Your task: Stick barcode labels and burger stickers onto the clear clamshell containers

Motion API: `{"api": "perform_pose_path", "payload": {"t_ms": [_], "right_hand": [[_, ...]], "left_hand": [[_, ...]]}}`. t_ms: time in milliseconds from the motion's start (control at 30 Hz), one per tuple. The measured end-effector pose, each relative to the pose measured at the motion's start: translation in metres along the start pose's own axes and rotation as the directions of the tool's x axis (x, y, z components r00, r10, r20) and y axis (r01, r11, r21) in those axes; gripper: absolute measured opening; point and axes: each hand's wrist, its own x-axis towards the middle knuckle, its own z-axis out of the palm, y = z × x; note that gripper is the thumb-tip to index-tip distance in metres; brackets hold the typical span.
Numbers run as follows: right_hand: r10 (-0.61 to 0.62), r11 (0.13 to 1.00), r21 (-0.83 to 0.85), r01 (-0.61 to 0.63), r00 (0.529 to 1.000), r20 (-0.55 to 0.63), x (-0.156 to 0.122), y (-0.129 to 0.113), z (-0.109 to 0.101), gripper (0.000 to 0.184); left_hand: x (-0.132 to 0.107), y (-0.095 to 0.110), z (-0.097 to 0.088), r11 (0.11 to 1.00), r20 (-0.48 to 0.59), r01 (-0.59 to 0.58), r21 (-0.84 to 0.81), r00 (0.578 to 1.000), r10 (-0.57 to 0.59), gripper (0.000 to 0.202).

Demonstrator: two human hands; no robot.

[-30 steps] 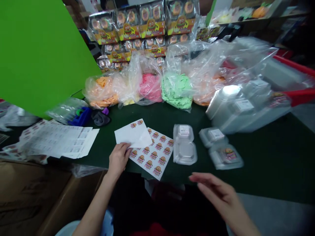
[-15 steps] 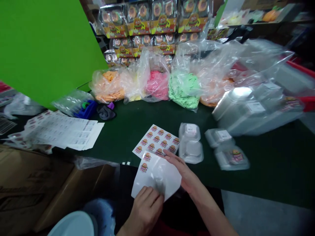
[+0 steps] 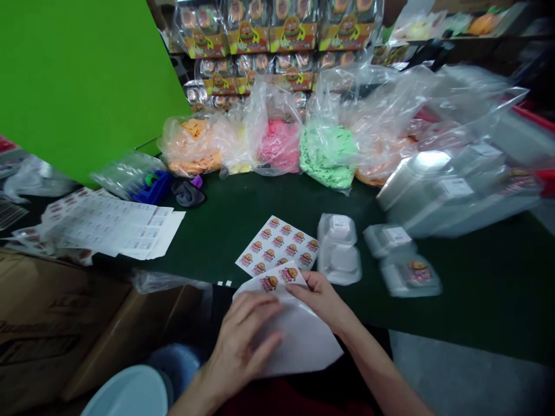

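A white sticker sheet point(image 3: 299, 341) with two burger stickers at its top end is in front of me, over the table's near edge. My right hand point(image 3: 323, 297) pinches its upper right corner, thumb on top beside one sticker. My left hand point(image 3: 243, 332) is over the sheet's left side, slightly blurred, thumb and fingers apart; whether it touches the sheet I cannot tell. A fuller sheet of burger stickers point(image 3: 277, 245) lies flat just beyond. To its right lies an opened clear plastic clamshell box point(image 3: 339, 248) with a white label on one half.
Another clamshell box point(image 3: 410, 274) bears a burger sticker and a label. Stacked clear boxes point(image 3: 433, 196) stand at right. Bags of orange, pink and green pieces point(image 3: 327, 153) line the back. Label sheets point(image 3: 130, 228) and a blue tape dispenser point(image 3: 151, 189) are at left.
The held sheet has turned, and its stickers are now nearer the right hand. My right hand has closed on its corner. My left hand has moved up and left, its fingers opening.
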Motion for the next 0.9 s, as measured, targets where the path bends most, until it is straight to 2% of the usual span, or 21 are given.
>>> {"api": "perform_pose_path", "payload": {"t_ms": [67,133,233,367,533,633,900], "right_hand": [[-0.068,0.997,-0.042,0.067,0.998,-0.006,-0.001,-0.005,0.005,0.034],[-0.123,0.988,-0.101,0.12,0.992,-0.024,-0.004,-0.008,0.007,0.029],[-0.121,0.984,-0.133,0.118,0.992,-0.016,-0.012,-0.011,0.005,0.022],[-0.066,0.992,-0.097,0.075,0.994,0.087,-0.021,-0.016,-0.001,0.017],[-0.175,0.968,-0.181,0.173,0.985,0.005,-0.019,-0.012,-0.003,0.015],[-0.23,0.946,-0.233,0.227,0.973,0.015,-0.017,-0.01,-0.002,0.011],[-0.269,0.865,-0.43,0.259,0.962,0.04,-0.023,-0.02,0.0,0.03]], "left_hand": [[0.018,-0.006,0.004,0.995,-0.135,-0.003,0.095,0.991,0.016,0.029],[0.03,-0.012,0.01,0.993,-0.162,-0.04,0.11,0.985,0.057,0.028],[0.037,-0.017,0.019,0.994,-0.133,-0.056,0.091,0.989,0.067,0.024],[0.035,-0.017,0.02,0.991,-0.137,-0.049,0.128,0.988,0.066,0.022],[0.035,-0.015,0.022,0.984,-0.124,-0.055,0.168,0.989,0.077,0.018],[0.036,-0.014,0.024,0.988,-0.106,-0.067,0.136,0.991,0.082,0.018],[0.043,-0.016,0.011,0.997,-0.041,-0.075,0.029,0.996,0.076,0.019]]}}
